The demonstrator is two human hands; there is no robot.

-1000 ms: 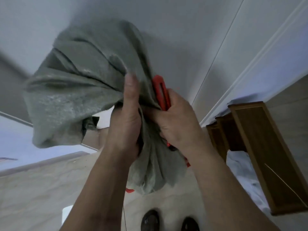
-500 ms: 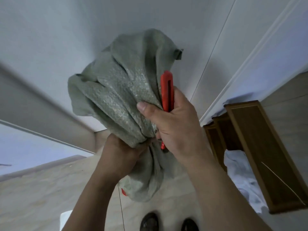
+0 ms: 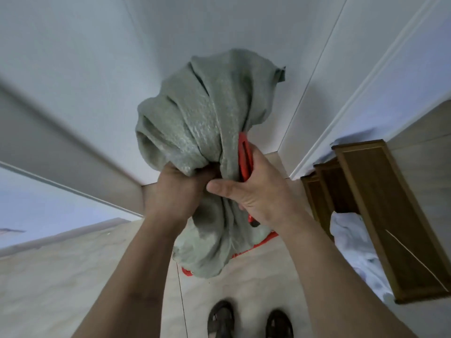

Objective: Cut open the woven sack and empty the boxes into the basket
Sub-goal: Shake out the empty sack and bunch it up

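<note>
A grey-green woven sack (image 3: 195,113) is bunched up and held at chest height above the floor. My left hand (image 3: 178,189) grips its gathered middle from the left. My right hand (image 3: 258,196) presses against the sack from the right and holds a red utility knife (image 3: 245,157) against the cloth. The sack's lower end (image 3: 210,250) hangs loose below both hands. Under it a red rim (image 3: 256,245) shows, perhaps the basket; most of it is hidden. No boxes are in sight.
Pale tiled floor (image 3: 256,284) lies below, with my two dark sandals (image 3: 249,323) at the bottom. A wooden bed frame (image 3: 380,215) with white bedding (image 3: 353,247) stands at the right. White walls (image 3: 85,57) rise ahead and at the left.
The sack has been gathered into a tighter bundle and shifted right. My right thumb has come off the top of the cloth and now lies lower, beside my left hand.
</note>
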